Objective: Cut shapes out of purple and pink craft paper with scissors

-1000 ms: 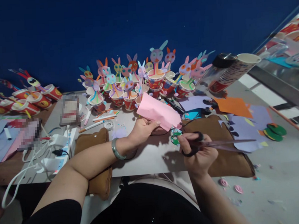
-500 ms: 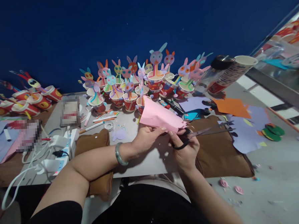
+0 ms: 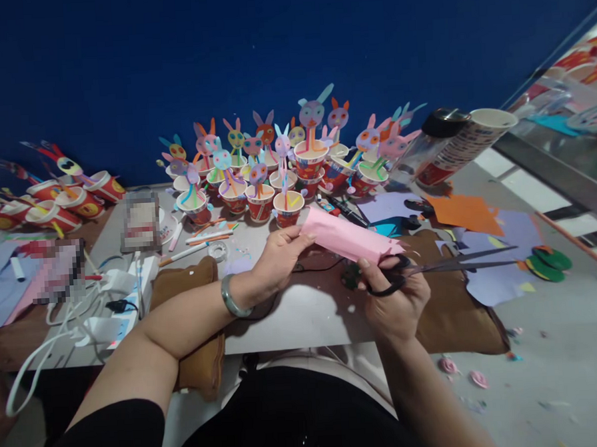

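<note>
A folded sheet of pink paper point(image 3: 346, 234) is held above the table between my two hands. My left hand point(image 3: 283, 254) pinches its left end, thumb on top. My right hand point(image 3: 395, 295) grips the near right edge of the paper with its thumb and also keeps the scissors point(image 3: 461, 263) in its fingers. The scissors' black handles sit round the fingers, and the slightly parted blades point right, away from the paper. The paper's right end is ragged. Behind it stands a paper cup point(image 3: 288, 209) with a rabbit figure.
Many decorated paper cups point(image 3: 233, 199) line the blue wall. A tumbler point(image 3: 437, 136) leans beside stacked cups point(image 3: 467, 144). Orange paper point(image 3: 465, 216) and purple paper point(image 3: 496, 283) lie right, near a brown cushion point(image 3: 446, 319). Cables and a power strip point(image 3: 128, 312) are at left.
My right hand has moved right with the scissors, and the paper has shifted right with it. The paper now lies flatter and more stretched between my hands, uncovering the cup behind.
</note>
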`<action>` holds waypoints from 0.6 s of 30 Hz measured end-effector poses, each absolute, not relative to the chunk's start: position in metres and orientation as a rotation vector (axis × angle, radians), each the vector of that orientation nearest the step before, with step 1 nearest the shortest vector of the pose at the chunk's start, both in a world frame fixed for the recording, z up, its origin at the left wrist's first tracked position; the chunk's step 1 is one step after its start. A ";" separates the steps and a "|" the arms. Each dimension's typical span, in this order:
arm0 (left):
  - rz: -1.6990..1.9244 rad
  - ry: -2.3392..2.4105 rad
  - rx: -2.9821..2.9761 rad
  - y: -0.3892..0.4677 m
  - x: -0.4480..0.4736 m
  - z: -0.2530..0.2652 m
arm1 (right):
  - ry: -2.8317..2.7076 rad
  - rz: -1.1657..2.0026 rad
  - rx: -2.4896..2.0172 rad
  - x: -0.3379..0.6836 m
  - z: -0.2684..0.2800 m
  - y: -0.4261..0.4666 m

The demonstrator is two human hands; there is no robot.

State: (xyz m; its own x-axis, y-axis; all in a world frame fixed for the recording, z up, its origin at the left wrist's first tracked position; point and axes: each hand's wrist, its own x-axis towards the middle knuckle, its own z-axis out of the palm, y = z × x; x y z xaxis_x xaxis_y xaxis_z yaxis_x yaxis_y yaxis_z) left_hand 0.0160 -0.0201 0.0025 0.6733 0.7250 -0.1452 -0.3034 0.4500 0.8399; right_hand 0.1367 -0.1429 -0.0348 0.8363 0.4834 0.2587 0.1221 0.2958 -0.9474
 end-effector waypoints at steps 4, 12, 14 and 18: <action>0.697 0.552 0.881 -0.014 0.015 0.006 | -0.558 0.191 -1.279 0.141 -0.032 -0.145; 0.756 0.528 0.818 -0.019 0.018 0.005 | -0.511 0.209 -1.218 0.136 -0.026 -0.139; 0.715 0.450 0.848 -0.024 0.018 0.002 | -0.524 0.239 -1.203 0.134 -0.025 -0.139; 0.567 0.391 0.916 -0.033 0.016 -0.005 | -0.575 0.324 -1.193 0.129 -0.027 -0.138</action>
State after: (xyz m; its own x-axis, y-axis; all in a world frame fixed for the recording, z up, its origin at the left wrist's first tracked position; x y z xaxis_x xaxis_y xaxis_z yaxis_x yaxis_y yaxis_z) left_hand 0.0164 -0.0330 -0.0048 0.7876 0.6111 -0.0789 -0.2903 0.4808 0.8274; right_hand 0.1286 -0.1383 -0.0273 0.8139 0.5255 0.2480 0.0610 0.3472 -0.9358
